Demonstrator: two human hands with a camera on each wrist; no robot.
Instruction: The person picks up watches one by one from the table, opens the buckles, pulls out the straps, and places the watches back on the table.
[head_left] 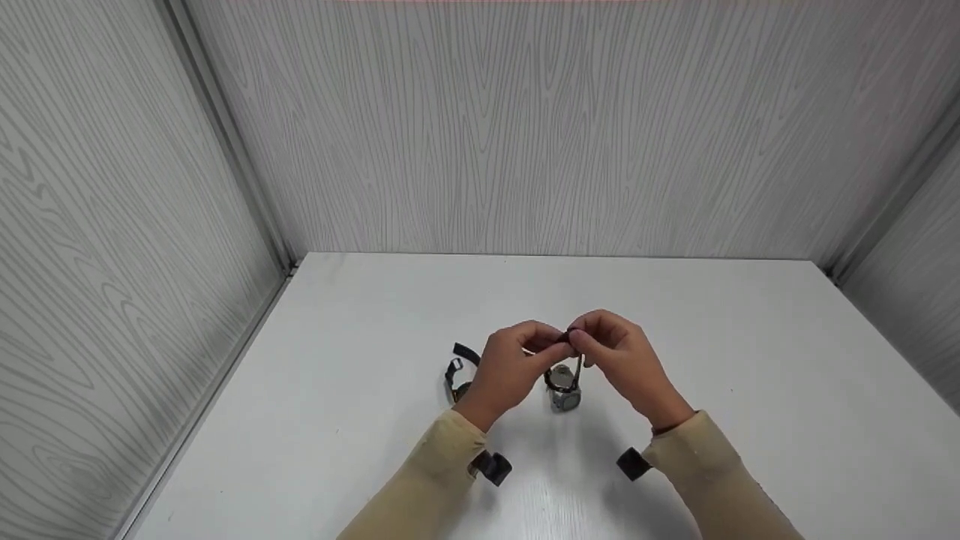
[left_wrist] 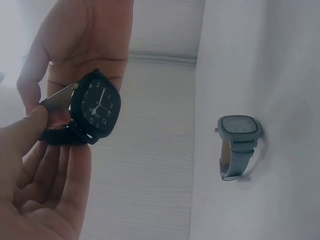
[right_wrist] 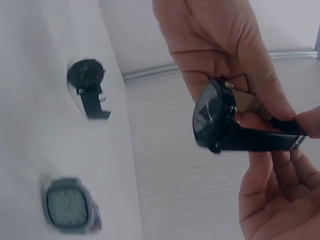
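A black-strapped wristwatch point(left_wrist: 97, 107) with a dark dial and pale numerals hangs between my two hands, its strap bent round into a loop. My left hand point(head_left: 506, 371) pinches the strap between thumb and fingers. Opposite it, my right hand point(head_left: 630, 364) pinches the strap too, and the fingertips of both hands meet at the strap's upper end. In the right wrist view the watch case point(right_wrist: 210, 115) shows side-on, with the black strap running back to the fingers, which partly hide the joined end.
A grey square-cased watch point(left_wrist: 240, 125) stands on the white table point(head_left: 360, 315), overlapped by the held watch in the head view. Left of it lies another black watch point(right_wrist: 86, 74), partly behind my left hand in the head view. Grey wood-patterned panels point(head_left: 510, 127) enclose the table.
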